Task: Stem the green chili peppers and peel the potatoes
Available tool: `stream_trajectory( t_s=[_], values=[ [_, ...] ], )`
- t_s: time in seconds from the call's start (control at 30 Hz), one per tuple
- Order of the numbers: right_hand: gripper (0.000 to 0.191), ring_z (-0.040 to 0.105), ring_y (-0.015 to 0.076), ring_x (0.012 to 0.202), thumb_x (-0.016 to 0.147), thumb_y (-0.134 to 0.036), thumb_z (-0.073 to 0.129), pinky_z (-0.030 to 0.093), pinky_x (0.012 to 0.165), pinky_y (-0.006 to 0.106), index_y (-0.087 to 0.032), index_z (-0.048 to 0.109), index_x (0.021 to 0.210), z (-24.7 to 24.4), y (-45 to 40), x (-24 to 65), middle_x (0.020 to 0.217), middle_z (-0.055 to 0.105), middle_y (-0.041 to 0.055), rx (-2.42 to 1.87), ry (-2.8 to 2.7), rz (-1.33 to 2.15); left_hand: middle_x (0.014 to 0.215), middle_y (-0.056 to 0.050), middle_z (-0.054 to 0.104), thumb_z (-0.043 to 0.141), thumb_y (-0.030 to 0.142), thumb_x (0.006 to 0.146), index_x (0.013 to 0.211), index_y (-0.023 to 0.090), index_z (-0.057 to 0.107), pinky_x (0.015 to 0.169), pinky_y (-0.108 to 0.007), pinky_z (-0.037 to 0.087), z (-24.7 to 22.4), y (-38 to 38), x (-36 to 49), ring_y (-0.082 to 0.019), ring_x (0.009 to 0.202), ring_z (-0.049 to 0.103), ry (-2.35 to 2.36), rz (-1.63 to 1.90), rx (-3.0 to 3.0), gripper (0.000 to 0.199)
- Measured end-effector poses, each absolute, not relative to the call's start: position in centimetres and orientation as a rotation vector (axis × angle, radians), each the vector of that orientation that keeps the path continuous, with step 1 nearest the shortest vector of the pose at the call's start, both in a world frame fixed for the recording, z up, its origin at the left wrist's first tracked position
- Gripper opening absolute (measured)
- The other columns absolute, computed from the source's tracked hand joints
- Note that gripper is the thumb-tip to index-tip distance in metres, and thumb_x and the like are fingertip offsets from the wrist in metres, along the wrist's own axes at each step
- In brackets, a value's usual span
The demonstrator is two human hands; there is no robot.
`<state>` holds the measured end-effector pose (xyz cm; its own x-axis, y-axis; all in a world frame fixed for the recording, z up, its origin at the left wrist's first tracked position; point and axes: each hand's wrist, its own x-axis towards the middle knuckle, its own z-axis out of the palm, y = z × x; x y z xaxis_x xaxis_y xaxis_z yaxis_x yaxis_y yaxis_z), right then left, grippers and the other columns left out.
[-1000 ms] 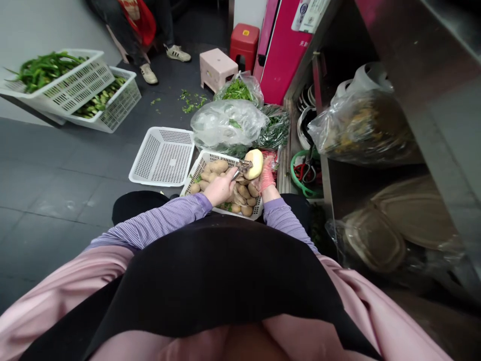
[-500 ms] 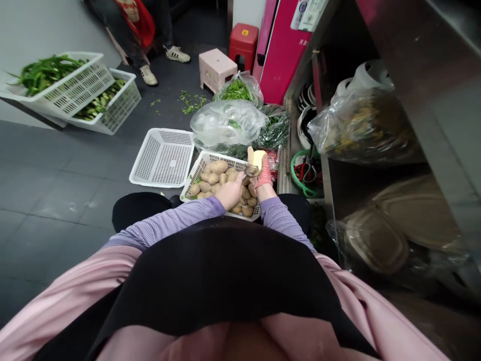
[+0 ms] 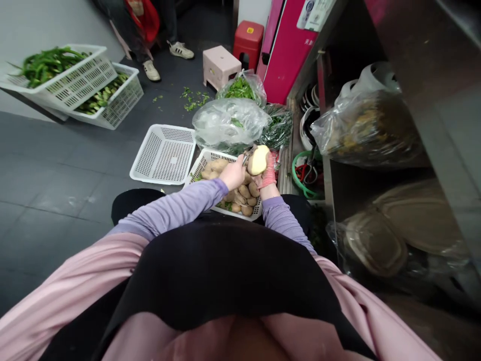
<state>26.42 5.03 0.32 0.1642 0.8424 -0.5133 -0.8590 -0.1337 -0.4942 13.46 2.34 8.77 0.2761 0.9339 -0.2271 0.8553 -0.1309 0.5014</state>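
Note:
My left hand [image 3: 233,174] is closed around a small peeler [image 3: 245,159], whose head is close against a potato. In my right hand [image 3: 268,174], which wears a pinkish-red glove, sits that potato [image 3: 258,159], with pale yellow flesh bared on its upper face and brown skin left at its side. Both hands are above a white perforated basket [image 3: 201,163] of unpeeled brown potatoes [image 3: 244,192]. My left forearm hides part of that basket.
To its left stands a second white basket [image 3: 165,158]. Bagged greens [image 3: 231,120] lie just beyond. A green basket [image 3: 306,188] holding scissors and a metal shelf are at right. Stools [image 3: 221,65], stacked vegetable baskets [image 3: 82,90] and a seated person's legs [image 3: 128,35] are farther off.
My left hand and the peeler have moved slightly up and away. The potato is turned, showing a larger pale face, and the peel strip that stood above it is no longer seen there.

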Motion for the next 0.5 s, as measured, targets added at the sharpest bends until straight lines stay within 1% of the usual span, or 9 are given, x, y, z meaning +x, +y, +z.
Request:
stream_trajectory(
  t_s=[0.07, 0.1, 0.2, 0.27, 0.33, 0.43, 0.5],
  values=[
    [0.039, 0.074, 0.0178, 0.078, 0.093, -0.054, 0.057, 0.065, 0.083, 0.037, -0.02, 0.069, 0.109, 0.2, 5.2, 26.4, 0.081, 0.077, 0.0012, -0.881, 0.087, 1.443, 0.119, -0.019, 0.072, 0.043, 0.019, 0.101, 0.158, 0.01, 0.036, 0.101, -0.039, 0.051, 7.7, -0.4, 12.9, -0.029, 0.11, 0.071, 1.618, 0.159, 2.002, 0.058],
    [0.039, 0.073, 0.0171, 0.075, 0.094, -0.054, 0.055, 0.065, 0.082, 0.037, -0.021, 0.069, 0.107, 0.2, 5.3, 26.5, 0.079, 0.076, 0.0007, -0.891, 0.115, 1.432, 0.12, -0.018, 0.072, 0.043, 0.019, 0.101, 0.158, 0.011, 0.036, 0.1, -0.039, 0.052, 7.3, -1.7, 12.5, -0.029, 0.109, 0.071, 1.593, 0.117, 2.006, 0.058],
    [0.043, 0.071, 0.0171, 0.069, 0.092, -0.06, 0.054, 0.065, 0.076, 0.038, -0.021, 0.068, 0.105, 0.0, 5.6, 27.2, 0.076, 0.075, 0.0005, -0.889, 0.134, 1.453, 0.119, -0.014, 0.072, 0.046, 0.021, 0.1, 0.153, 0.017, 0.047, 0.1, -0.04, 0.053, 7.0, -3.9, 11.6, -0.029, 0.108, 0.071, 1.476, -0.017, 2.045, 0.053],
    [0.049, 0.071, 0.0186, 0.071, 0.09, -0.065, 0.054, 0.065, 0.074, 0.039, -0.021, 0.068, 0.105, -0.1, 5.8, 27.9, 0.077, 0.075, 0.0021, -0.843, 0.08, 1.534, 0.121, -0.012, 0.072, 0.047, 0.022, 0.1, 0.15, 0.019, 0.051, 0.1, -0.039, 0.053, 7.5, -3.5, 11.4, -0.028, 0.109, 0.071, 1.461, 0.004, 2.062, 0.051],
    [0.056, 0.071, 0.0195, 0.072, 0.089, -0.07, 0.05, 0.065, 0.072, 0.041, -0.02, 0.068, 0.105, -0.2, 6.0, 28.6, 0.079, 0.076, 0.0036, -0.8, 0.041, 1.58, 0.123, -0.012, 0.072, 0.046, 0.023, 0.101, 0.149, 0.02, 0.054, 0.102, -0.038, 0.052, 8.2, -2.1, 11.6, -0.027, 0.112, 0.07, 1.469, 0.101, 2.085, 0.049],
    [0.06, 0.07, 0.019, 0.069, 0.09, -0.074, 0.042, 0.064, 0.072, 0.041, -0.021, 0.069, 0.102, -0.3, 6.4, 29.2, 0.078, 0.075, 0.0028, -0.785, 0.066, 1.512, 0.122, -0.012, 0.073, 0.048, 0.027, 0.101, 0.145, 0.022, 0.059, 0.102, -0.039, 0.052, 9.4, 0.1, 12.1, -0.029, 0.114, 0.069, 1.422, 0.134, 2.125, 0.045],
    [0.058, 0.069, 0.0183, 0.069, 0.092, -0.072, 0.041, 0.064, 0.073, 0.041, -0.022, 0.068, 0.101, -0.4, 6.6, 29.3, 0.077, 0.074, 0.0016, -0.797, 0.087, 1.461, 0.119, -0.012, 0.073, 0.048, 0.03, 0.101, 0.146, 0.023, 0.057, 0.099, -0.04, 0.053, 10.2, 0.8, 12.4, -0.031, 0.112, 0.07, 1.422, 0.09, 2.129, 0.046]
  ],
)
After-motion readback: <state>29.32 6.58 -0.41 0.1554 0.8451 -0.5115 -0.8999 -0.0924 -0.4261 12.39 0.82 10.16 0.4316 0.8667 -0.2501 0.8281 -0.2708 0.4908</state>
